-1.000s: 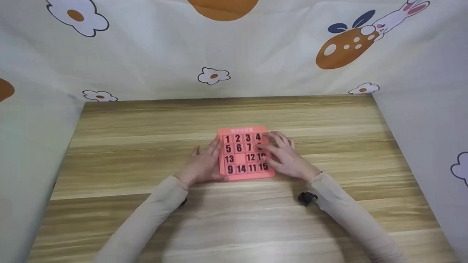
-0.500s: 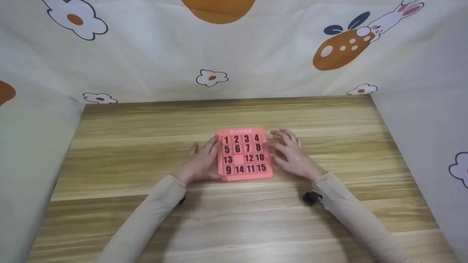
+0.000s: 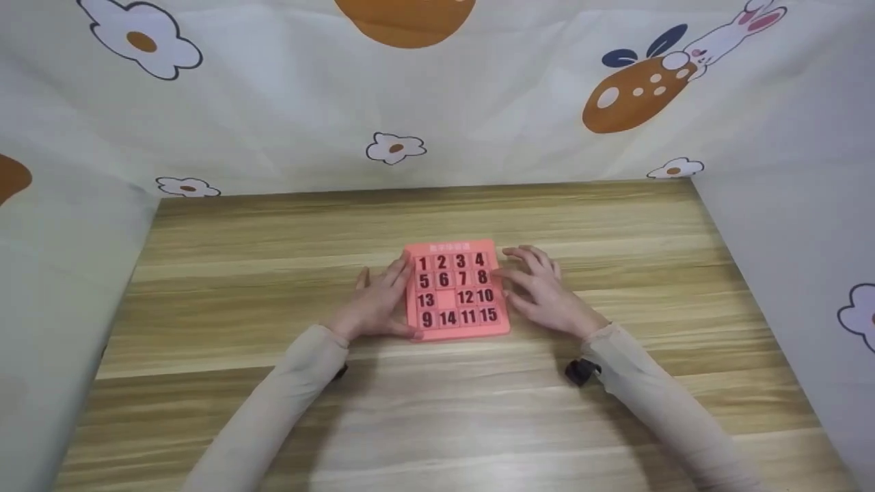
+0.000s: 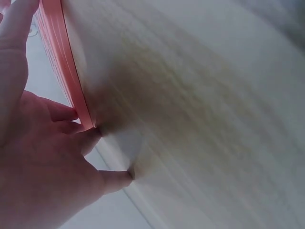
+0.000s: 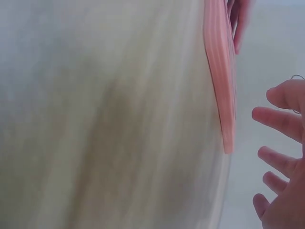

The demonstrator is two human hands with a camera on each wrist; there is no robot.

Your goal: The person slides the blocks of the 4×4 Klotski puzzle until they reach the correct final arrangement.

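A pink number slide puzzle [image 3: 472, 333] lies flat on the table, its tiles marked with black numerals. The top rows read 1 to 4 and 5 to 8. Below come 13, an empty slot [image 3: 446, 298], 12 and 10, then 9, 14, 11 and 15. My left hand [image 3: 374, 306] grips the puzzle's left side, thumb at the near corner and fingers along the edge; the left wrist view shows fingertips against the pink frame [image 4: 64, 52]. My right hand [image 3: 543, 294] hovers at the right edge, fingers spread and loosely bent, apart from the puzzle in the right wrist view.
The wood-grain table [image 3: 287, 225] extends around the puzzle. A pale cloth wall [image 3: 273, 102] with flowers and a rabbit print stands behind, with walls at both sides. A black wrist device [image 3: 580, 372] hangs below the right sleeve.
My right hand has lifted off the right-hand tiles and drawn back to the right, uncovering 8 and 10. The left hand keeps its hold, and the visible tile order is the same.
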